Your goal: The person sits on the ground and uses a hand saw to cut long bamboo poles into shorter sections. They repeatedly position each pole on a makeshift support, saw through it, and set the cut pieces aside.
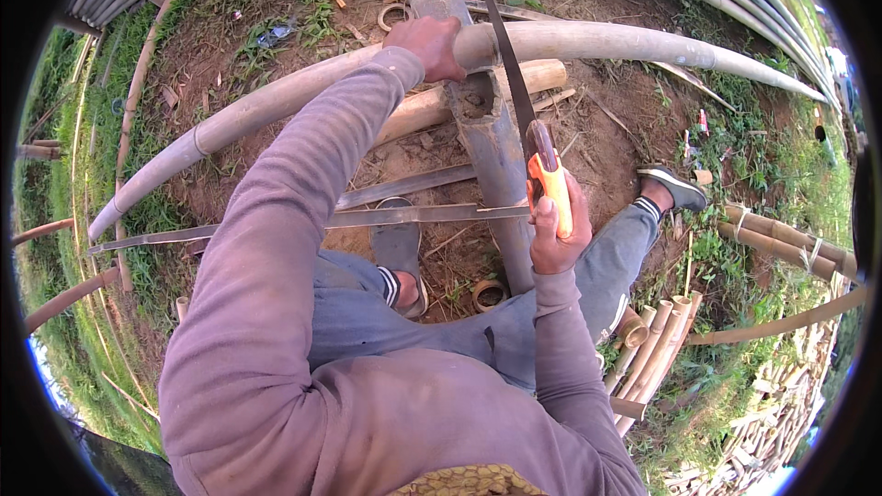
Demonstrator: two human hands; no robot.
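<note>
A long pale bamboo pole point(606, 41) lies crosswise in front of me, resting across a thick grey bamboo piece point(501, 152) with a hollow cut into its upper side. My left hand point(426, 44) is closed around the pole near its middle. My right hand point(562, 234) grips the orange handle of a handsaw point(519, 83), thumb along the grip. The saw's dark blade points away from me and crosses the pole just right of my left hand. Whether its teeth have cut into the pole, I cannot tell.
Under the pole lies another bamboo length point(413, 117). Split bamboo strips point(404, 215) stretch leftward from the grey piece. Cut bamboo rings, one a ring point(489, 295), lie on the soil. At right are bundled bamboo point(781, 239) and several short lengths point(657, 349). My shoes point(673, 188) flank the work.
</note>
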